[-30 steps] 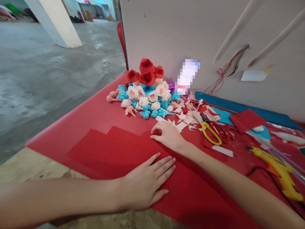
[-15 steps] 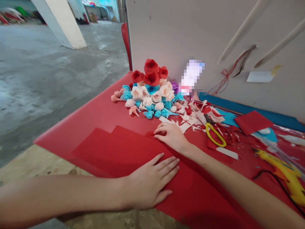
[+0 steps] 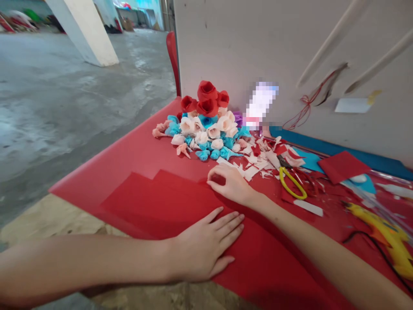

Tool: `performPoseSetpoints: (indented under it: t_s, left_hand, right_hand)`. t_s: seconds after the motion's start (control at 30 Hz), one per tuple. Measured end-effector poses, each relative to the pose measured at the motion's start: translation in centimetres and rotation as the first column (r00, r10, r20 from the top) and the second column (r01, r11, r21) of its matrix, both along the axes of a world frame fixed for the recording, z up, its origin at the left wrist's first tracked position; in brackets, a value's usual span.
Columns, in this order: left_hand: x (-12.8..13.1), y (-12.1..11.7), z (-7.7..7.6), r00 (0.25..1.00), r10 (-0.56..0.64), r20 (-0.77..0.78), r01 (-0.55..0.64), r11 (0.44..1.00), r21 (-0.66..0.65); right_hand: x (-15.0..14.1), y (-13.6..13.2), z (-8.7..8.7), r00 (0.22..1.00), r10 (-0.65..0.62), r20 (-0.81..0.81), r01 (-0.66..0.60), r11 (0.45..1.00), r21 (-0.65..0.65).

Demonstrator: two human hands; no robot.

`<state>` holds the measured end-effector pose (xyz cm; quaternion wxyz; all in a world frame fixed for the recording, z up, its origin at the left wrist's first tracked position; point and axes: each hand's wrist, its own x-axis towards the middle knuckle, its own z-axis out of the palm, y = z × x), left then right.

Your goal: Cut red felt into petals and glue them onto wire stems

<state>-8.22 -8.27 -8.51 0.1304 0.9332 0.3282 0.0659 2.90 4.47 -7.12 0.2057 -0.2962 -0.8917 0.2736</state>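
A large sheet of red crepe paper [image 3: 155, 202] lies over the near part of the red table, its upper left edge stepped as if layered. My left hand [image 3: 206, 245] rests flat on it, palm down with fingers stretched out toward the right. Beyond it, my right hand [image 3: 230, 183] has thumb and forefinger curled together in a pinch at the far edge of the red paper. The exact grip at the fingertips is hard to see against the red.
Paper flowers [image 3: 206, 122] in red, white and blue are heaped at the back. Paper scraps [image 3: 258, 161] lie beside yellow-handled scissors [image 3: 293, 183]. A blurred phone [image 3: 260, 103] leans against the wall. A yellow glue gun [image 3: 383, 228] with a black cord lies at right.
The right hand's fingertips have shifted very slightly at the paper's far edge. My left hand stays flat in the same place, and the view has moved a little.
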Motion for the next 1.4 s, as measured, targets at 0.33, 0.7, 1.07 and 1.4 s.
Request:
performPoseSetpoints:
  t_s: [0.33, 0.7, 1.07, 1.4]
  left_hand:
    - [0.0, 0.1, 0.1, 1.0, -0.016, 0.01, 0.016, 1.0, 0.004]
    - [-0.1, 0.1, -0.1, 1.0, 0.0, 0.0, 0.0, 0.999, 0.042]
    - [0.8, 0.1, 0.3, 0.991, -0.054, -0.126, 0.092, 0.943, 0.321]
    - [9.0, 5.3, 3.0, 0.909, -0.401, -0.114, 0.414, 0.898, 0.15]
  right_hand:
    - [-0.6, 1.2, 0.5, 0.988, -0.145, -0.061, 0.135, 0.981, -0.14]
    - [9.4, -2.3, 6.8, 0.747, -0.607, -0.272, 0.578, 0.794, -0.185]
    - [22.3, -10.3, 1.7, 0.466, -0.881, -0.083, 0.77, 0.45, -0.452]
    - [23.2, -12.8, -0.9, 0.379, -0.91, -0.17, 0.772, 0.412, -0.485]
